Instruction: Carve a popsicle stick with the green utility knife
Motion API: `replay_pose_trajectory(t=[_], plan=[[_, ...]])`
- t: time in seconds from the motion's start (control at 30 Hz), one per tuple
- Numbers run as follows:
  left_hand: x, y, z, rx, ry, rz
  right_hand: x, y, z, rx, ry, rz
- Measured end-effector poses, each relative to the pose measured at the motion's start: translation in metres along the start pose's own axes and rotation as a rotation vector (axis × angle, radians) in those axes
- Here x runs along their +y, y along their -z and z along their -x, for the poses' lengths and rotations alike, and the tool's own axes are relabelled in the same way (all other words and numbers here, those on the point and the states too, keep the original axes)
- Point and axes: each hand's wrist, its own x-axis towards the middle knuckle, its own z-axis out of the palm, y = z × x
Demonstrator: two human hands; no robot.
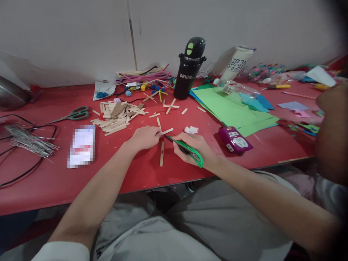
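My left hand lies low over the red table, its fingertips closed on a short wooden craft stick that points to the right. In my right hand is a green box cutter, gripped like a pen, its dark tip touching or very near the stick at my left fingertips. Another craft stick stretches away behind those fingertips. Just below the cutter's tip lies a craft stick with a small dark slot. A crumpled white lump rests beyond my right hand.
A pile of craft sticks, scissors and a phone are at left. A black bottle stands at the back. Green paper sheets and a purple plug adapter lie right. Another person's arm reaches in.
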Motion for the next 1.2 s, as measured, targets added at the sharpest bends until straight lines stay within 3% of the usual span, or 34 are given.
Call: replay_pose_trajectory(t=[1.2], plan=[[0.0007, 0.0007, 0.0000, 0.004, -0.008, -0.023, 0.0025, -0.0024, -0.0003, 0.029, -0.037, 0.021]])
